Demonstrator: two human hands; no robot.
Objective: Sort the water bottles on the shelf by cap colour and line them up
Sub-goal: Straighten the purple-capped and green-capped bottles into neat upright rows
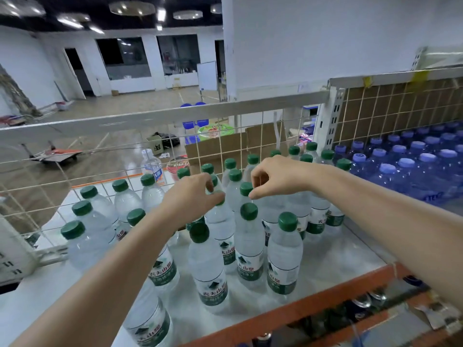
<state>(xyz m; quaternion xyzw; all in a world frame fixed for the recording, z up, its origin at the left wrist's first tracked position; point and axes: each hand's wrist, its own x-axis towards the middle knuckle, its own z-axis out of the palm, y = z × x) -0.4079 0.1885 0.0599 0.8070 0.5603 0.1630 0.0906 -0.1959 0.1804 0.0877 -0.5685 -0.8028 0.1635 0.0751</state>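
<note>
Several clear water bottles with green caps (248, 211) stand on the white shelf (338, 261), some in loose rows at the left and back. My left hand (193, 194) grips the green cap and neck of one bottle (220, 221) in the middle of the group. Just right of it, my right hand (278, 175) hovers with curled fingers, thumb and fingertips at the cap of a neighbouring bottle (246, 188). Blue-capped bottles (406, 162) stand packed together on the shelf section to the right.
A wire mesh panel (100, 156) backs the shelf, with a metal rail on top. An upright post (328, 118) divides the green and blue sections. The shelf's orange front edge (300, 311) runs across the lower right. Cardboard boxes and a floor lie beyond the mesh.
</note>
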